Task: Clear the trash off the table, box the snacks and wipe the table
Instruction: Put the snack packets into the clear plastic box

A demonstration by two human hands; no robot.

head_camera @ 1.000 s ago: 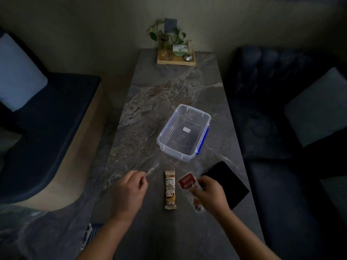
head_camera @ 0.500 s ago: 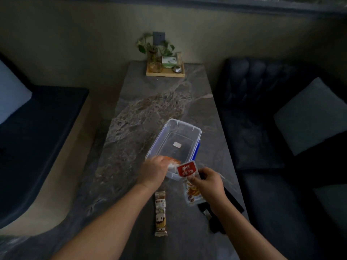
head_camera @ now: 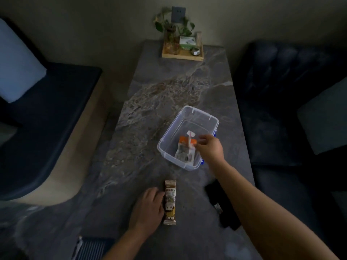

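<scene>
Reaching over the clear box (head_camera: 170, 136), the right hand (head_camera: 210, 147) pinches the far corner of a snack packet (head_camera: 185, 152) whose near end is already down inside, while the left hand (head_camera: 146, 209) lies flat on the table (head_camera: 131, 147), fingers curled loosely against the left edge of the snack bar (head_camera: 170, 201), holding nothing. Risk here: the bar lies flat and slick, so a sideways push may just skid it toward the dark cloth (head_camera: 221, 205) instead of lifting it.
</scene>
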